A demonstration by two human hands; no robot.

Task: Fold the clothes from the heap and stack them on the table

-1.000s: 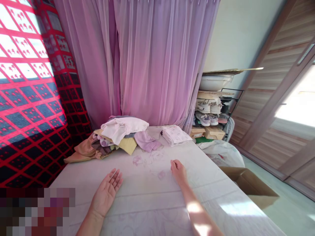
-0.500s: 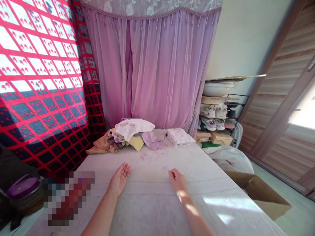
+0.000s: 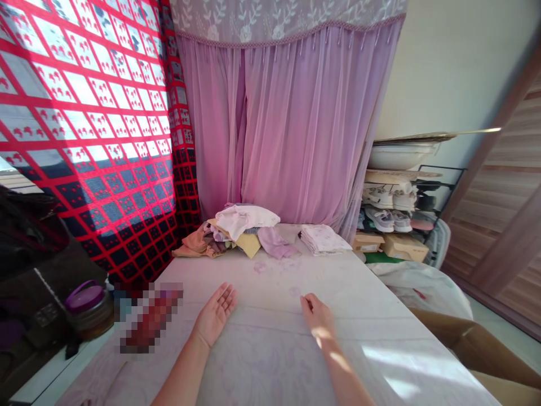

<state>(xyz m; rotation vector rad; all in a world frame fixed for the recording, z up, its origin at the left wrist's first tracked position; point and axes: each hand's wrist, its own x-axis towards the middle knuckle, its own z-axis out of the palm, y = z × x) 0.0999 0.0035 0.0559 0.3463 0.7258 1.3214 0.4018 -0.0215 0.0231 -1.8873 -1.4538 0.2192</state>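
While the left hand (image 3: 214, 317) is turned palm up at lower centre-left, its fingers (image 3: 227, 296) stretch out, slightly curled, holding nothing. The right hand (image 3: 318, 317), right of the frame's centre, has its fingers folded loosely into a fist; whether anything is inside cannot be told. Both are over the pale floral bed (image 3: 270, 361), with the heap of clothes (image 3: 237, 232) beyond at mid-frame and the folded stack (image 3: 325, 239) to its right. Compared with a second ago, the hands are closer together, and the purple-lidded jar (image 3: 88, 310) now shows at lower left.
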